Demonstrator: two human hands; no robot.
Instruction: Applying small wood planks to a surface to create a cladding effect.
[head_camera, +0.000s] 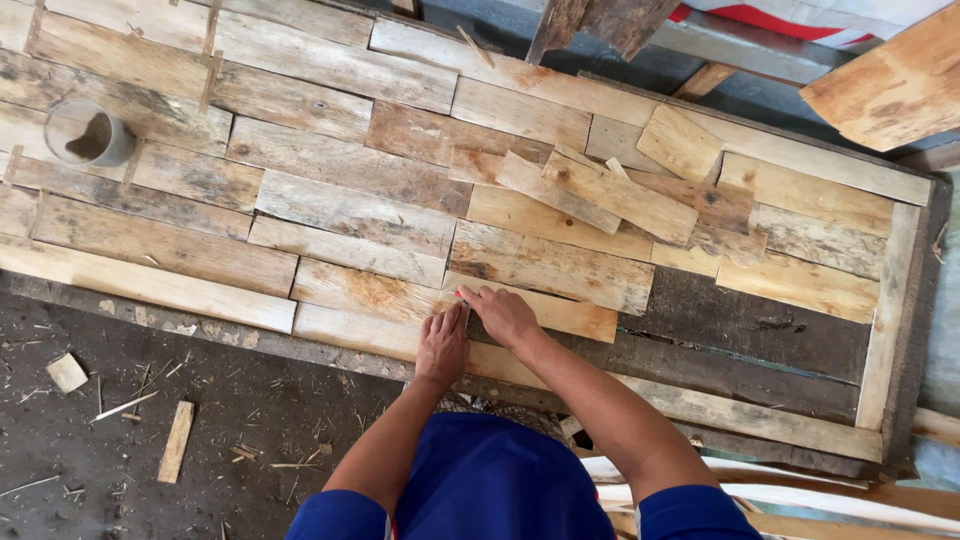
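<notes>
Pale, weathered wooden plank (545, 312), long axis left-right across the worktop (150, 285); left hand (441, 345) flat, open on it; right hand (505, 315) pinching a red-tipped pencil (461, 296).

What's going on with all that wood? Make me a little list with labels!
Left hand: flat on a pale plank
Right hand: on the plank's end, pinching a small red-tipped thing, too small to tell
Panel: many wood strips fitted side by side
Loose boards: stacked on panel
Cup: stands on panel, far left
Floor: scattered wood scraps
</notes>
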